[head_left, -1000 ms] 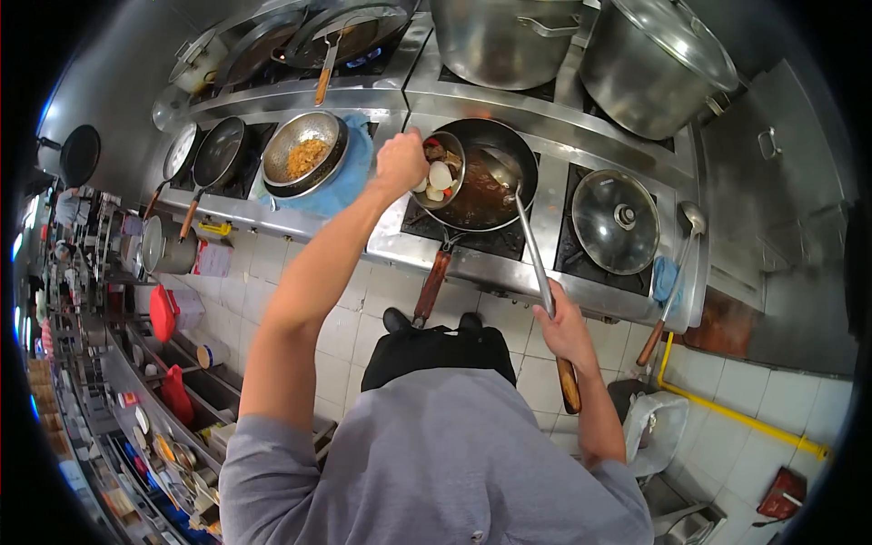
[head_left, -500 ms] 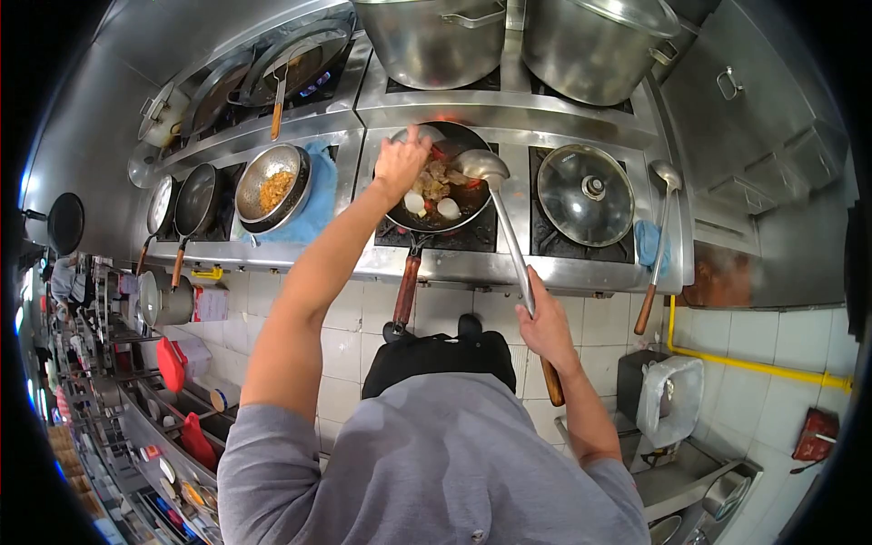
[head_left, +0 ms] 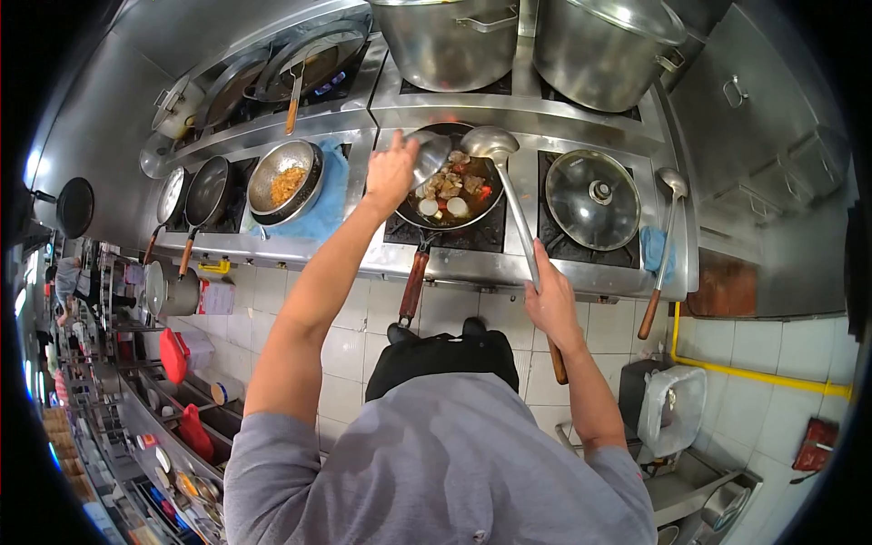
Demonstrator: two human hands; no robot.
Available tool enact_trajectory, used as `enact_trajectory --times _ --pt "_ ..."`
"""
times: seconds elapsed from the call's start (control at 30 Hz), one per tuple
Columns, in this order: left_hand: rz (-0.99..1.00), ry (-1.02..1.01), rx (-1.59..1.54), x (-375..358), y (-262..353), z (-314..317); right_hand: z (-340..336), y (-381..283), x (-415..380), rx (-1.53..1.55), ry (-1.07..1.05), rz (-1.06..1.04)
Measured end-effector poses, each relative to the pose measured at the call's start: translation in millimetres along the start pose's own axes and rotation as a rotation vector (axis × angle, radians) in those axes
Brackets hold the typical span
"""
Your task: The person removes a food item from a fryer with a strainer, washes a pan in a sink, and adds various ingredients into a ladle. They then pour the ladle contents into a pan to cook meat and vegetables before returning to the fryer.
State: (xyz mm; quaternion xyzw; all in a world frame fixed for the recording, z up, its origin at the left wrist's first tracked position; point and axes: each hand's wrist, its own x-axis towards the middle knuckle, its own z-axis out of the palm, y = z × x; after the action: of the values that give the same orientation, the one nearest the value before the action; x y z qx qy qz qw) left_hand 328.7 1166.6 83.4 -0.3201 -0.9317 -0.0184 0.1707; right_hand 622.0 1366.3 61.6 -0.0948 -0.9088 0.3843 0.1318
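Observation:
My left hand is at the left rim of a dark frying pan, its fingers on a shiny metal bowl tipped on its side over the pan. Chunks of browned meat, red pieces and round white pieces lie in dark liquid in the pan. My right hand is wrapped round the long shaft of a metal ladle with a wooden grip. The ladle's head rests by the pan's far right rim. Toward me points the pan's reddish wooden handle.
Right of the pan sits a glass-lidded pan, then another ladle. On the left, a metal strainer bowl of orange-brown food stands on a blue cloth. Large stockpots occupy the back row.
My left hand has drawn back to the left with the metal bowl, showing more of it. The ladle's head has moved off the food toward the far rim. The camera view has shifted slightly.

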Motion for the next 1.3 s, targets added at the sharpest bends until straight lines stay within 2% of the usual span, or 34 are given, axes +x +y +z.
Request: enact_trajectory --times 0.07,0.1,0.13,0.2,0.3,0.4,0.43,0.53,0.57,0.63,0.7,0.73,0.77,0.87,0.9,1.03,1.07,1.13,1.23,1.27,1.3 --pt "-0.123 0.072 -0.065 -2.1 -3.8 -12.5 0.3 -0.1 3.1 0.016 0.003 -0.001" --pt "-0.110 -0.025 -0.028 -6.4 4.4 -17.5 -0.6 -5.2 5.5 0.039 -0.011 0.000" --pt "0.082 0.052 -0.044 -11.9 -0.3 1.8 -1.8 -7.7 6.0 0.058 -0.028 -0.002" --pt "-0.060 -0.001 -0.090 -11.3 -3.5 2.8 -0.7 -4.4 6.7 0.032 -0.025 -0.006" --pt "-0.203 0.264 -0.212 -16.3 -12.3 -6.6 1.5 -3.7 7.9 0.006 -0.050 -0.003" --pt "-0.049 0.167 -0.267 -26.0 -6.5 0.0 0.0 -16.3 9.4 0.011 -0.128 0.057" --pt "-0.141 0.198 -0.339 -25.9 -12.9 0.7 -1.9 -19.8 11.4 0.017 -0.157 0.084" --pt "-0.456 0.275 -0.405 -33.0 -39.6 0.0 9.5 5.8 4.9 0.101 -0.041 0.039" --pt "-0.505 0.359 -0.453 -38.2 -49.6 2.3 8.8 8.1 4.2 0.145 -0.054 0.113" --pt "-0.656 0.342 -0.728 -50.5 -69.5 1.3 6.5 13.2 5.3 0.227 -0.073 0.265" --pt "-0.791 0.368 -1.092 -69.2 -67.3 -25.9 13.3 24.0 8.0 0.157 0.022 0.282" --pt "-0.817 0.418 -1.298 -80.2 -69.6 -32.5 21.7 33.0 9.8 0.124 0.067 0.287" --pt "-0.849 0.401 -1.369 -94.3 -70.1 -43.6 37.7 53.4 12.3 0.099 0.206 0.100" --pt "-0.998 0.411 -1.528 -143.5 -72.1 -55.8 59.8 73.9 29.2 0.055 0.174 0.266" --pt "-1.014 0.415 -1.548 -163.5 -72.3 -57.8 68.4 83.1 35.0 0.044 0.143 0.316" --pt "-1.133 0.459 -1.545 -235.6 -65.9 -76.3 109.6 130.6 46.6 -0.052 0.236 0.167" --pt "-1.159 0.467 -1.538 -253.2 -66.9 -80.1 108.9 123.0 48.2 -0.065 0.200 0.261" --pt "-1.215 0.487 -1.525 -292.6 -70.3 -83.2 110.6 131.8 48.0 -0.374 0.205 0.126" --pt "-1.303 0.590 -1.598 -348.6 -75.0 -88.1 115.4 145.0 49.1 -0.289 0.187 0.164" --pt "-1.329 0.620 -1.600 -367.3 -76.4 -90.4 111.4 135.5 46.7 -0.353 0.204 0.116" --pt "-1.353 0.653 -1.602 -385.3 -79.3 -93.1 108.7 124.9 42.8 -0.243 0.256 0.099"
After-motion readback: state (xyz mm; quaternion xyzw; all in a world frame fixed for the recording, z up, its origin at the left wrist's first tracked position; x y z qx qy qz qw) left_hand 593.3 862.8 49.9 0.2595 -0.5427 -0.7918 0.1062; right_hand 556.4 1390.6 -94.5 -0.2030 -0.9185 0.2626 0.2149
